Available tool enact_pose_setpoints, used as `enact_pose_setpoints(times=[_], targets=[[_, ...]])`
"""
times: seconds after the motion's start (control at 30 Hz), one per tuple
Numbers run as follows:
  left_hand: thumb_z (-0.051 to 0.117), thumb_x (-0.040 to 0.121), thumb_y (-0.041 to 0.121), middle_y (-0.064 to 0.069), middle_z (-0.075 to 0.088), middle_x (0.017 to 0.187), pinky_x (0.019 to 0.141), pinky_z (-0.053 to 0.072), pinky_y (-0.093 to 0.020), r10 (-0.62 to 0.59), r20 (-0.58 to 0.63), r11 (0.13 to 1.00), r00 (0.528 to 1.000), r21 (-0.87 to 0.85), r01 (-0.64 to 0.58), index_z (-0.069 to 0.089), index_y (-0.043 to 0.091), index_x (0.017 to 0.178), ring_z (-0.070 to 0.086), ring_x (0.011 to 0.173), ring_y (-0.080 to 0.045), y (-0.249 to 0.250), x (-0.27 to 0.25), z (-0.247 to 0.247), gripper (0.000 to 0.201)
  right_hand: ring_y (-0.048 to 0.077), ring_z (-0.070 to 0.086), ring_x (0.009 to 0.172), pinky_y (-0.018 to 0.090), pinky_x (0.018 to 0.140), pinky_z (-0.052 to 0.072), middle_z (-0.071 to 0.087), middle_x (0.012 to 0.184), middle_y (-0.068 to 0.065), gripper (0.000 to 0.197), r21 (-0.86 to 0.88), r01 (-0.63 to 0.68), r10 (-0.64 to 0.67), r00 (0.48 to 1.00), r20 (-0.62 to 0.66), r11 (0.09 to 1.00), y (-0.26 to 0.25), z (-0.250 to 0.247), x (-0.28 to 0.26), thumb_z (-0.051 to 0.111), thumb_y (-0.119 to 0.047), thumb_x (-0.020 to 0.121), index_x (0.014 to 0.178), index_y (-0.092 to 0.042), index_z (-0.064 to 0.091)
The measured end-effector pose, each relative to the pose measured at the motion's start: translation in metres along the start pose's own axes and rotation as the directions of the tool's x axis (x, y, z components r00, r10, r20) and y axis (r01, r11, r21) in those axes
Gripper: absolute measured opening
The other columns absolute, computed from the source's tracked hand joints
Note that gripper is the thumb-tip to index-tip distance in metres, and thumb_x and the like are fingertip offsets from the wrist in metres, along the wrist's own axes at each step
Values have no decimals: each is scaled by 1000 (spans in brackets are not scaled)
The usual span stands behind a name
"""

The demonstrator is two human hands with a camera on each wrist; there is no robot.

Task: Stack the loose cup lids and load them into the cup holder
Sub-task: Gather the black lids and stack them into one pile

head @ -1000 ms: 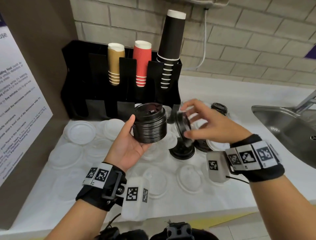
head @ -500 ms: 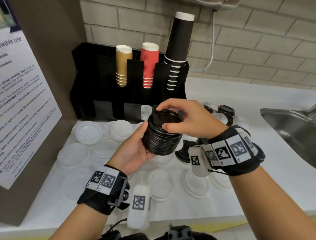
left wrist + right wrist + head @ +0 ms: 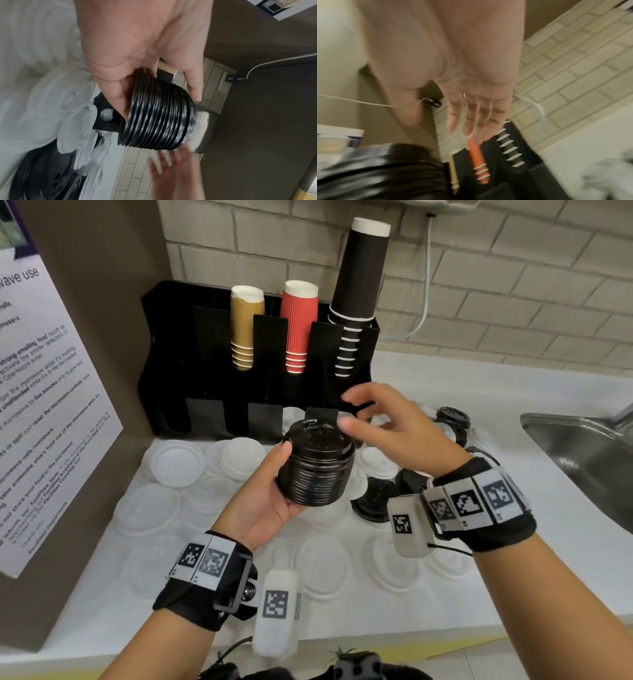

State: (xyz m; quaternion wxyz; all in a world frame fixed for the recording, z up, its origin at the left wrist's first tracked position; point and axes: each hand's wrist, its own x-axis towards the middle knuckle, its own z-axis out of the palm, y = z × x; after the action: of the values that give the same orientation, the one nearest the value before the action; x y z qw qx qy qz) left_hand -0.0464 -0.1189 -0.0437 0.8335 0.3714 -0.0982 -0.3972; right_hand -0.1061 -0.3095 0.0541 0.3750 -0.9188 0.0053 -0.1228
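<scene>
head view: left hand [image 3: 263, 501] clasps one black lid stack [image 3: 317, 465]; right hand [image 3: 397, 436] spread loose; three cup stacks [image 3: 298, 326].

The right hand [image 3: 394, 433] is lifting away from the top of the tall stack of ribbed black plastic cup lids [image 3: 317, 465], fingers spreading open, holding nothing, now hovering just above and to the right. The black lid it was carrying a second ago is now sitting on top of that stack.
</scene>
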Motion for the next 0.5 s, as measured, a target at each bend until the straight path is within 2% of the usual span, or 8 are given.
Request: enact_pose_setpoints(times=[0.03,0.1,0.17,0.2,0.23,0.27,0.37,0.5], targets=[[69,76,43,-9,61,133,82,56,-34,15,-4,1000,1000,-6,-15,51,16,138,60,120,-24,1,0,-2,70,9,59,94,19,73,47,62,108,-1,22,-28,-64,63,998,-28,998,7,-4,-2,65,-34,88,104,-20,60],[71,75,39,-9,61,133,81,56,-34,42,-8,999,999,-11,-42,51,16,138,60,121,-24,2,1,-5,70,18,60,90,25,74,46,65,99,5,21,-325,-201,241,966,88,924,26,-9,-5,62,-32,89,94,-12,62],[71,76,38,-9,60,134,83,56,-34,64,-10,998,998,-16,-64,52,17,136,59,123,-25,3,2,-7,66,19,55,92,27,75,44,62,102,3,33,-658,-202,477,837,268,725,45,-4,-11,65,-41,85,101,-12,62],[71,77,38,-9,60,134,83,56,-34,72,-10,997,997,-22,-72,53,18,135,58,123,-25,3,2,-7,64,18,53,92,27,75,42,59,103,1,40,-738,-171,552,775,308,652,53,1,-14,67,-44,83,107,-13,60],[71,77,37,-9,60,134,83,56,-35,77,-11,997,997,-26,-78,53,18,134,58,123,-25,4,2,-7,63,18,50,91,27,74,40,55,104,1,47,-770,-160,587,745,317,618,60,7,-17,70,-45,80,112,-13,57],[71,77,37,-9,61,134,83,56,-34,79,-11,996,997,-28,-80,54,18,133,58,124,-25,5,2,-7,62,18,48,90,27,73,40,51,106,2,54,-779,-162,595,742,309,606,65,12,-19,73,-46,77,115,-12,54],[71,77,37,-9,61,134,83,56,-34,78,-7,997,997,-22,-78,54,18,133,58,123,-25,5,2,-6,62,23,49,97,31,75,43,45,116,7,69,-793,-133,547,790,277,594,75,25,-22,78,-48,70,120,-11,47],[72,75,33,-7,60,135,83,56,-35,94,15,996,996,-5,-93,50,22,137,59,122,-24,6,1,-4,67,29,54,102,34,76,47,41,119,9,76,-790,-108,505,818,274,603,78,39,-18,79,-45,68,125,-11,41]])
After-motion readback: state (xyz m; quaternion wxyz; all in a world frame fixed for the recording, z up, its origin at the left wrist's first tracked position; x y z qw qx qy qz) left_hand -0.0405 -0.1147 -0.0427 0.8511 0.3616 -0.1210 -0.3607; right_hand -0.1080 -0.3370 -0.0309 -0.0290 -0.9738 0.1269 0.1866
